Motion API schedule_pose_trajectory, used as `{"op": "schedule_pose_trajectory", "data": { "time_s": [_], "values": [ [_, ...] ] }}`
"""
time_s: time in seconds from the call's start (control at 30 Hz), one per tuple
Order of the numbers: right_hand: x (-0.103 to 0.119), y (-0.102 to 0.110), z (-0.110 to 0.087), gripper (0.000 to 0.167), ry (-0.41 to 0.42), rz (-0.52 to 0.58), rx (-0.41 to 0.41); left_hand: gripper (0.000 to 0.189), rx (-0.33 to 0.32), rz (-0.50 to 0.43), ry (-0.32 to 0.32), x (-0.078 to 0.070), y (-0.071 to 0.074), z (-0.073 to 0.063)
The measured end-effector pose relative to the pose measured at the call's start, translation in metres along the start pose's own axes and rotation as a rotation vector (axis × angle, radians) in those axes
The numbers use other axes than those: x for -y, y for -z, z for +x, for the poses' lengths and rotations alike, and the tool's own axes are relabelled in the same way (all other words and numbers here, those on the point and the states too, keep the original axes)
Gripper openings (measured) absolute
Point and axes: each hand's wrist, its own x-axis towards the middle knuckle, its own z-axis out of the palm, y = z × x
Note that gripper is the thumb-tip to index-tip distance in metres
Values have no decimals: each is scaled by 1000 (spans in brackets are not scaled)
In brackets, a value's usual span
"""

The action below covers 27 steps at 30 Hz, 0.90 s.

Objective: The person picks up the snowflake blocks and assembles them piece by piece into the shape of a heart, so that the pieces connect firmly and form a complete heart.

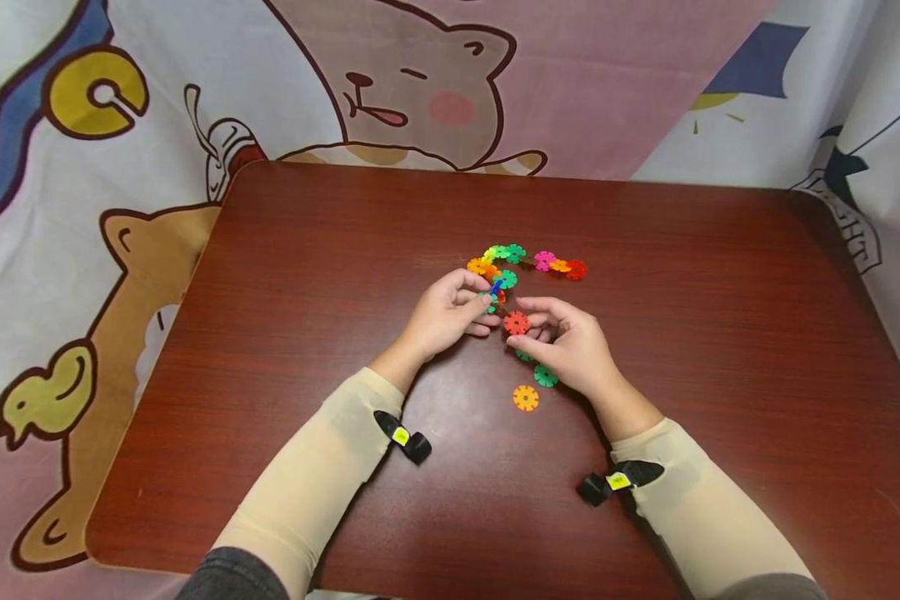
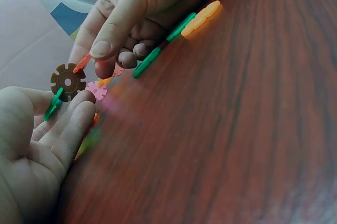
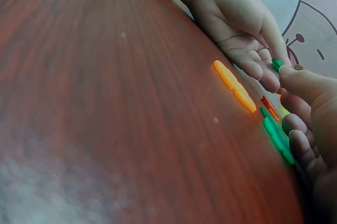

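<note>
Over the middle of the table (image 1: pixel 345 500), my left hand (image 1: pixel 446 317) pinches a green notched disc (image 2: pixel 53 105) between thumb and fingers. A brown notched disc (image 2: pixel 67 83) meets it at the edge and stands upright between the two hands. My right hand (image 1: pixel 573 346) grips a red notched disc (image 1: pixel 517 323) by thumb and fingertips, its rim right at the brown disc. Just past the left fingertips are a blue disc (image 1: pixel 497 287) and a teal disc (image 1: pixel 506 279), partly covered by the hand.
Beyond the hands lie orange discs (image 1: pixel 480 266), green discs (image 1: pixel 515 253), a pink disc (image 1: pixel 545 261) and a red disc (image 1: pixel 576 269) in a curved row. Nearer me, a loose yellow-orange disc (image 1: pixel 526 398) lies beside a green disc (image 1: pixel 546 376). A patterned curtain (image 1: pixel 585 83) borders the table.
</note>
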Motion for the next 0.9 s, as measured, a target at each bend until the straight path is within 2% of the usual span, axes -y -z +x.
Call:
{"op": "schedule_pose_trajectory", "data": {
  "time_s": [0.23, 0.43, 0.67, 0.9],
  "values": [
    [3, 3, 1, 39, -60, -48, 11, 17, -2, 25, -18, 1, -1, 0],
    [3, 1, 1, 36, -90, -4, 23, 22, -2, 41, -25, 1, -2, -1],
    [2, -1, 1, 34, -83, 23, 19, 24, 4, 79, -50, 0, -4, -1],
    [1, -2, -1, 34, -60, -6, -2, 27, 6, 84, -35, 0, -6, -2]
  ]
}}
